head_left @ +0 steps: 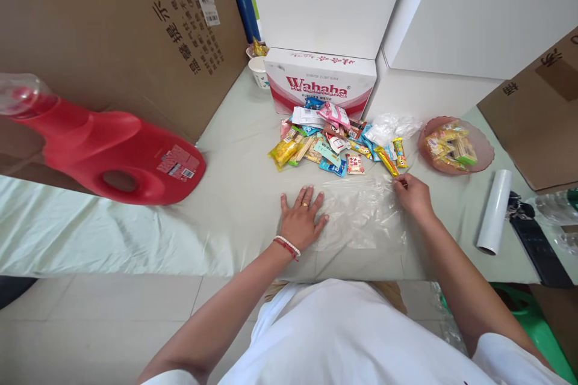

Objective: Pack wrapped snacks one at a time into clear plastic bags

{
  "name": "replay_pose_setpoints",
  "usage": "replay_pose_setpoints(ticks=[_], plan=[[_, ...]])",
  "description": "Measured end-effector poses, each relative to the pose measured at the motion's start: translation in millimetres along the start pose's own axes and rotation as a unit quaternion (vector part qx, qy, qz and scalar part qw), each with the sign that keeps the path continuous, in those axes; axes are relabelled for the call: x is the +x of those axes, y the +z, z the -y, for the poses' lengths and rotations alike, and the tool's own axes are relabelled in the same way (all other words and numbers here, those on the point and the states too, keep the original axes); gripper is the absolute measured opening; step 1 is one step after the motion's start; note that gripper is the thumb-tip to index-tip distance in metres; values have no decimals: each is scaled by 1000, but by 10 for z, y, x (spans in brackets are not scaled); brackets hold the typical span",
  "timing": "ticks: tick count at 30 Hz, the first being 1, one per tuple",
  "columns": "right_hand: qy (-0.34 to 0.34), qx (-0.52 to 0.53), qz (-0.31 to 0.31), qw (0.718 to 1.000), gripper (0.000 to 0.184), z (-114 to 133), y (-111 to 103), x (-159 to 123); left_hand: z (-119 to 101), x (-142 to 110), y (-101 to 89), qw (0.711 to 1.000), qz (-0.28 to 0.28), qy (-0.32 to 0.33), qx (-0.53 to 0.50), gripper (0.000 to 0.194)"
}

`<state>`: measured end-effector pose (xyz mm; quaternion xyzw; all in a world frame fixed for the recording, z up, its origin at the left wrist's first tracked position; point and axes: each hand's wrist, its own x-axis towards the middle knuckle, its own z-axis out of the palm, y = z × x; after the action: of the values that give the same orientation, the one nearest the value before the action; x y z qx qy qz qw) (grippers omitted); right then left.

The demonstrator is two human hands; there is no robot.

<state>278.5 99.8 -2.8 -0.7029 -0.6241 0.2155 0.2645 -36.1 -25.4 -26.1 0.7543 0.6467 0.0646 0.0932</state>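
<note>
My left hand (301, 216) lies flat with its fingers spread, on the cloth at the left edge of a clear plastic bag (356, 216). My right hand (413, 192) is closed in a pinch at the near end of a slim yellow wrapped snack (387, 160), above the bag's right upper corner. Beyond the bag is a heap of small wrapped snacks (325, 138) in many colours. Another short yellow snack (400, 153) lies just right of the pinched one. Crumpled clear plastic (391, 128) rests behind them.
A pink bowl (483, 147) with wrapped snacks stands right. Nearby lie a white roll (495, 210) and a black flat object (539, 249). A Wahaha box (320, 78) stands behind the heap, a paper cup (259, 72) beside it. A red jug (135, 156) is left.
</note>
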Motion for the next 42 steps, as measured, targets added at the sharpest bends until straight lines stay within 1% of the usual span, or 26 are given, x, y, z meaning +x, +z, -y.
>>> replay_pose_setpoints(ticks=[2, 3, 4, 5, 6, 8, 9, 11, 12, 14, 15, 16, 17, 19, 20, 22, 24, 26, 28, 30, 32, 35, 37, 38, 40, 42], plan=[[-59, -79, -69, 993, 25, 115, -101, -38, -3, -21, 30, 1000, -2, 4, 5, 63], [-104, -106, -93, 985, 26, 200, -126, -96, -4, -44, 48, 1000, -5, 7, 7, 64], [-157, -116, -95, 976, 27, 297, -126, -182, -6, -77, 67, 1000, -10, 9, 9, 65], [-213, -111, -68, 968, 27, 397, -98, -293, -8, -118, 84, 1000, -18, 10, 11, 66], [-272, -101, -16, 957, 27, 492, -42, -425, -9, -165, 98, 999, -31, 8, 13, 66], [-379, -89, 116, 914, 27, 637, 139, -718, -10, -259, 108, 997, -75, -2, 19, 64], [-416, -90, 162, 890, 27, 678, 249, -860, -11, -297, 101, 994, -108, -1, 22, 61], [-454, -88, 198, 864, 28, 694, 466, -1102, -17, -331, 64, 982, -184, 42, 26, 50], [-462, -88, 200, 860, 29, 678, 560, -1194, -25, -319, 37, 973, -212, 87, 26, 45], [-469, -84, 198, 857, 30, 628, 698, -1318, -55, -230, -17, 955, -222, 196, 18, 42], [-472, -82, 200, 855, 28, 603, 741, -1356, -74, -158, -35, 950, -204, 236, 11, 43], [-473, -78, 206, 853, 28, 581, 767, -1382, -90, -74, -44, 951, -177, 256, 3, 45], [-474, -73, 213, 851, 28, 558, 777, -1401, -100, 12, -41, 957, -145, 252, -3, 47], [-463, -67, 216, 857, 32, 496, 749, -1432, -92, 165, -7, 978, -88, 187, -9, 52], [-448, -69, 208, 867, 35, 448, 711, -1450, -71, 218, 19, 987, -65, 144, -8, 56], [-396, -85, 169, 899, 41, 310, 590, -1492, -3, 263, 69, 997, -31, 75, -3, 64], [-331, -106, 123, 930, 42, 147, 419, -1525, 73, 233, 99, 999, -8, 50, 3, 75], [-277, -117, 82, 950, 40, 36, 238, -1507, 123, 164, 103, 999, 8, 52, 7, 85], [-246, -116, 53, 961, 37, 42, 109, -1399, 132, 87, 95, 998, 17, 57, 6, 92], [-246, -106, 42, 963, 35, 168, 84, -1188, 114, 19, 89, 998, 20, 62, 3, 96], [-273, -96, 54, 956, 37, 340, 166, -909, 99, -42, 88, 998, 19, 68, 4, 97], [-314, -116, 115, 935, 48, 473, 375, -520, 133, -128, 88, 997, 14, 68, 12, 97], [-321, -144, 150, 924, 53, 410, 472, -365, 192, -181, 87, 998, 10, 57, 15, 97], [-314, -158, 154, 923, 54, 346, 489, -321, 224, -204, 88, 999, 8, 51, 15, 97], [-284, -181, 131, 932, 55, 209, 458, -266, 279, -240, 92, 999, 3, 40, 14, 98], [-244, -200, 99, 944, 56, 154, 373, -199, 310, -258, 99, 999, -4, 35, 12, 99]])
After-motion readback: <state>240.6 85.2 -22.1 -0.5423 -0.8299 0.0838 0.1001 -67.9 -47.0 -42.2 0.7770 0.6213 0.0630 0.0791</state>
